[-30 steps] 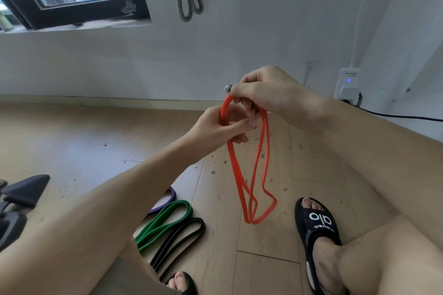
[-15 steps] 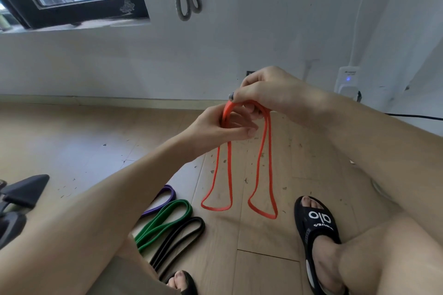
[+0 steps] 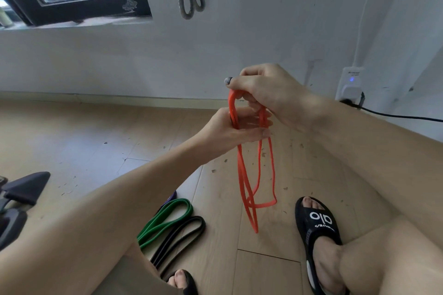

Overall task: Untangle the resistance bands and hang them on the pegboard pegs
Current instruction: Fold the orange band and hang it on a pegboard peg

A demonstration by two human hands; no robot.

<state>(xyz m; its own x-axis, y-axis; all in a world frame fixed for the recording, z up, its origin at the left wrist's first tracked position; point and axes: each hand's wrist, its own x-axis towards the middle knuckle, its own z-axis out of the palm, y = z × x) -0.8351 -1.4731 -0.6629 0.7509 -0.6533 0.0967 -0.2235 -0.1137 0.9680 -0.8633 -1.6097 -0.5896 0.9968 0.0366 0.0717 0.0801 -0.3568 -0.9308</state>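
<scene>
Hands gripping orange band: right hand (image 3: 268, 93) curled over top loop, left hand (image 3: 230, 129) pinching strands (image 3: 249, 189) just beneath; green band (image 3: 167, 219), black band (image 3: 182, 235) on floor below.

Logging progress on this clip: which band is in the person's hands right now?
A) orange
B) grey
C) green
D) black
A: both the left hand and right hand grip the orange band, whose loops dangle above the floor.
</scene>
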